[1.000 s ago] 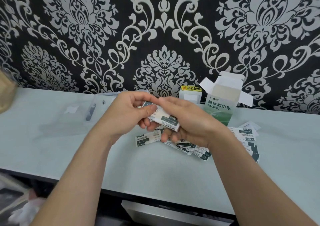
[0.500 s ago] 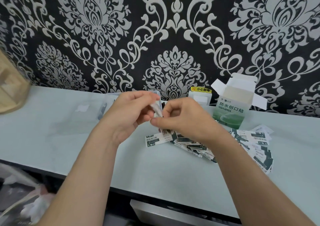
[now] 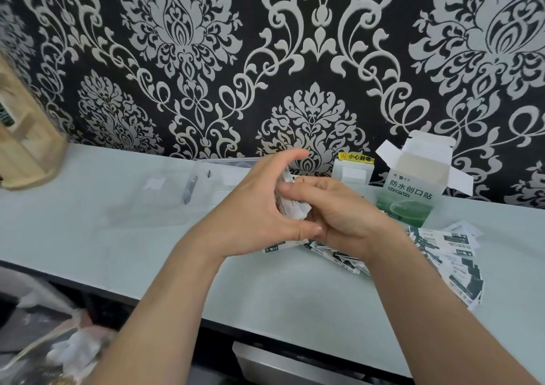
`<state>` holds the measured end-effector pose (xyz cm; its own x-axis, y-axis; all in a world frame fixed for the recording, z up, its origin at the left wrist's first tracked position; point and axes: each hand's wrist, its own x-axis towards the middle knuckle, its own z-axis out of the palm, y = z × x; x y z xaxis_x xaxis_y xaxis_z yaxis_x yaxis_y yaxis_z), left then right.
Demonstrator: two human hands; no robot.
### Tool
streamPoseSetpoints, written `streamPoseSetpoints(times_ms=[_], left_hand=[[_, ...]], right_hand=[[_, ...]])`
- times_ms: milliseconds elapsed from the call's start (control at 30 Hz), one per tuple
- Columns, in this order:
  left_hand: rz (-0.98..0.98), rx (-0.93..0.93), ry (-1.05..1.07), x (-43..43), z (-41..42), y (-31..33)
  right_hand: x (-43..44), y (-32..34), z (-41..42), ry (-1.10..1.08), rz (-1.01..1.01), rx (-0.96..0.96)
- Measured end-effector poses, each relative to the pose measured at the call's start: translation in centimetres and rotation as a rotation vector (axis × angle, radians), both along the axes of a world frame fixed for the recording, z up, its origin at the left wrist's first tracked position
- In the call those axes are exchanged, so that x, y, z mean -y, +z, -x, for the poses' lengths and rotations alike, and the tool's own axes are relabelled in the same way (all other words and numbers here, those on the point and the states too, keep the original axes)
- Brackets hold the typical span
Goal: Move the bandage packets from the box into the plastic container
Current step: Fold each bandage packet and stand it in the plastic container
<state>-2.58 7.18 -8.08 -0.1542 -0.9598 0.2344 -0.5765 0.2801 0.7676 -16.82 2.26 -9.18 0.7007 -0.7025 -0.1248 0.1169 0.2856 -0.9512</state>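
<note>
Nearest the front edge of the desk, both forearms reach in and the hands meet mid-frame around a small stack of packets. The left hand is half closed, thumb below and fingers arched over the top, cradling the stack. The right hand is curled, with its index finger laid across the stack's near face and the other fingers tucked beneath, where their contact is hidden. The step looks like squaring up a handful before it goes in. The loose packets lie scattered on the desk at 4 to 5 o'clock of the hands, some under the right wrist. Farther back the box stands open and upright at 2 o'clock, and the clear plastic container sits at 10 o'clock, behind the left hand. The next move probably calls for carrying the stack toward 10 o'clock and letting go inside the container without fanning it
</note>
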Motion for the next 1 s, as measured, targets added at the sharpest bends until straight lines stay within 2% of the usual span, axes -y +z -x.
streamPoseSetpoints(times_ms=[233,467,533,667,733,800,900,1000], left_hand=[[0.162,0.015,0.136,0.4,-0.8,-0.6],[0.049,0.052,0.089,0.1,-1.6,-0.6],[0.023,0.102,0.091,0.0,-1.8,-0.7],[0.039,0.073,0.136,0.1,-3.2,-0.7],[0.015,0.064,0.164,0.1,-4.9,-0.8],[-0.056,0.074,0.233,0.3,-7.1,-1.2],[-0.23,0.164,0.393,0.5,-10.4,-2.8],[-0.323,0.145,0.409,0.5,-11.1,-3.6]], right_hand=[[0.3,-0.2,-0.4,0.043,0.005,0.018],[0.0,0.1,-1.0,0.052,-0.05,0.043],[-0.3,0.4,-1.5,0.027,-0.023,-0.006],[0.1,1.8,-3.3,0.008,0.131,-0.192],[1.2,2.8,-4.5,-0.026,0.256,-0.348],[2.4,3.7,-5.9,-0.08,0.396,-0.537],[3.8,3.9,-9.0,-0.033,0.548,-0.784],[4.5,2.4,-11.6,0.034,0.654,-1.004]])
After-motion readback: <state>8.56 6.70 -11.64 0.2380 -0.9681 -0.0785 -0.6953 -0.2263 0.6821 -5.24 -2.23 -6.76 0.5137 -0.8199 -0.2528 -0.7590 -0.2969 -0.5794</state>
